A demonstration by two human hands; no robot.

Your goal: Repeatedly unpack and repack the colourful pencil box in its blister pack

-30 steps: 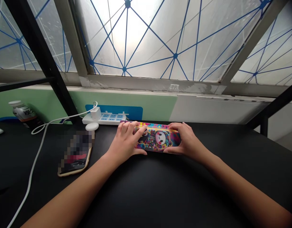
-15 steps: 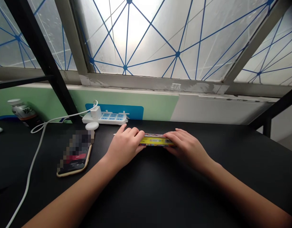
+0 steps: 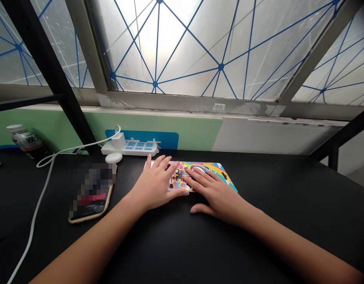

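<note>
A thin, flat box (image 3: 222, 171) with a bright cartoon print in yellow, pink and blue lies on the black desk, its long side running left to right. My left hand (image 3: 154, 183) rests over its left part, fingers spread, the thumb along the near edge. Across the middle of the print lie the outstretched fingers of my right hand (image 3: 219, 194), whose thumb points left over the bare desk in front. Neither hand is wrapped round the box. Both hands cover much of its left and middle surface.
A phone (image 3: 93, 193) in a pale-edged case lies left of my left hand. Behind it are a white round object (image 3: 113, 157) and a power strip (image 3: 140, 147) with a charger (image 3: 118, 141). A white cable (image 3: 41, 201) crosses the desk (image 3: 170, 244); a bottle (image 3: 28, 140) stands far left.
The box showed its narrow yellow side, gripped at both ends; now its printed face lies upward. My fingers have opened out, and my right hand has come left and nearer.
</note>
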